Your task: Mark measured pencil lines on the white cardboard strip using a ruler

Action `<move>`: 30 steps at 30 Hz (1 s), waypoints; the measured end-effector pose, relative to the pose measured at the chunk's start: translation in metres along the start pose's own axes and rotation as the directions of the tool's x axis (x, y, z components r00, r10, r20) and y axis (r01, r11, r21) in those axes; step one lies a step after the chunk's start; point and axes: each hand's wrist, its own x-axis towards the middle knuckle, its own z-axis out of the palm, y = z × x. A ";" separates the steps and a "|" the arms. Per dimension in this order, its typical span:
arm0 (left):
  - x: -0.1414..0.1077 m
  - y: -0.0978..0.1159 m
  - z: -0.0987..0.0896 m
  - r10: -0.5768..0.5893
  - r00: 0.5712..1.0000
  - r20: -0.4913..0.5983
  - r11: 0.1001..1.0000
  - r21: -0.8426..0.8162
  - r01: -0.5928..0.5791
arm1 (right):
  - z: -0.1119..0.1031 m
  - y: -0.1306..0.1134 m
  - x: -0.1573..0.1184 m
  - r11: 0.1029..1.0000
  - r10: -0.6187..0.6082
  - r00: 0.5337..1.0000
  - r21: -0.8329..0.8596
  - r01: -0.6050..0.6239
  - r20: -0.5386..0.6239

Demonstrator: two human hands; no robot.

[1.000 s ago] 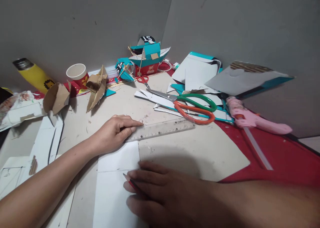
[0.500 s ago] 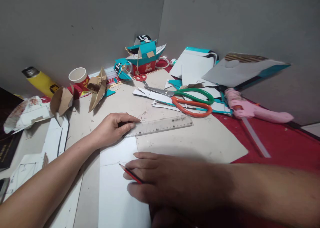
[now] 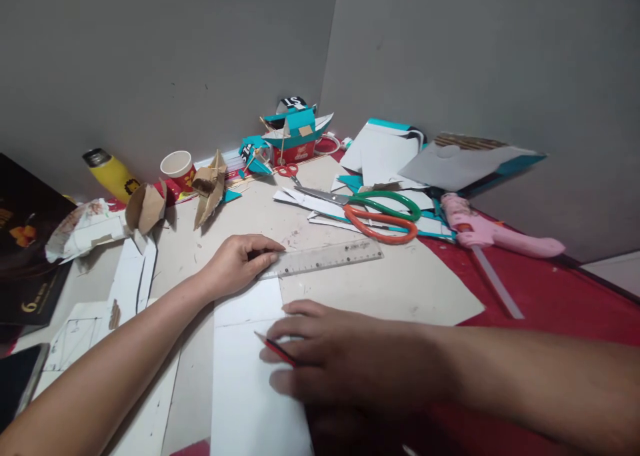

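My left hand is closed on the left end of a clear plastic ruler, thumb and fingers pinching it. The ruler lies across the top end of a white card strip, which has a pencil line drawn across it. Over the strip's right side, my right hand is closed around a red and black pencil, whose tip points up and left, close below the drawn line. Part of the pencil is hidden by the fingers.
Big scissors with green and orange handles lie on card scraps beyond the ruler. A pink glue gun is at the right. Paper boats, a paper cup and a yellow bottle line the back. A phone lies at left.
The view has shifted, so more of the dark box and phone shows at the left. Both hands keep their grips on the ruler and the pencil.
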 end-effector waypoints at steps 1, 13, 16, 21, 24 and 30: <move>0.000 0.000 0.000 -0.001 1.000 0.001 1.000 -0.002 0.001 | 0.002 -0.003 0.000 0.999 -0.032 0.999 -0.006 0.032 0.014; -0.003 -0.002 0.003 -0.015 0.999 -0.037 1.000 -0.005 0.015 | 0.005 -0.035 -0.001 0.978 -0.114 0.991 -0.169 0.124 0.066; -0.005 -0.003 0.002 -0.014 0.999 -0.048 1.000 -0.008 0.014 | 0.007 -0.037 -0.004 0.975 -0.096 0.990 -0.190 0.116 0.107; -0.006 -0.004 0.000 -0.015 0.997 -0.075 1.000 -0.016 0.014 | 0.015 -0.040 -0.010 0.979 -0.063 0.993 -0.186 0.081 0.100; -0.005 -0.006 -0.002 -0.023 0.994 -0.107 1.000 -0.009 0.022 | 0.014 -0.039 -0.012 0.978 -0.060 0.993 -0.191 0.078 0.098; -0.003 -0.014 -0.005 -0.019 0.994 -0.107 0.999 0.048 0.024 | 0.006 -0.034 -0.003 0.984 -0.052 0.991 -0.161 0.072 0.126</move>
